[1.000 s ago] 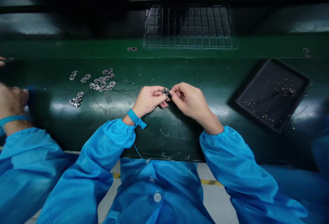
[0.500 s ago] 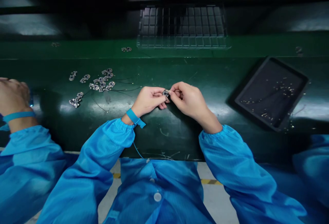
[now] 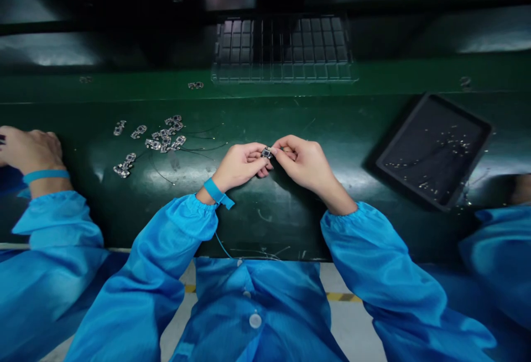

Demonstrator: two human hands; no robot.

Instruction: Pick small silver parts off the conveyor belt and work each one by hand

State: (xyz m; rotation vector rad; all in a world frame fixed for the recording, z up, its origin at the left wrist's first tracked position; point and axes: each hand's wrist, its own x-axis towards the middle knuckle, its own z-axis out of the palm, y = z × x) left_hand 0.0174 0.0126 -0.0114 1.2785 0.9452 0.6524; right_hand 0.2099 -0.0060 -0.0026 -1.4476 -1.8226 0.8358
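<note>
Between my two hands, above the green bench, is a small circuit board (image 3: 266, 153). My left hand (image 3: 241, 165) is closed, gripping the board between thumb and fingers. The thumb and forefinger of my right hand (image 3: 305, 163) are pinched together at the board's right edge. Whatever sits in that pinch is too small and covered to make out. To the left of my hands lies a loose group of similar circuit boards (image 3: 165, 143), some with thin black wires (image 3: 199, 149) running toward my left hand.
A dark tray (image 3: 431, 151) holding thin wires with shiny ends sits at the right. Behind my hands stands a clear compartment tray (image 3: 284, 49). One board (image 3: 196, 85) lies on the back strip. A co-worker's hand (image 3: 35, 151) is at left; another person's sleeve (image 3: 498, 251) is at right.
The view has shifted slightly. My hands keep nearly the same hold on the board. The co-worker's hand at left has moved a little, and more of the right-hand person's arm shows.
</note>
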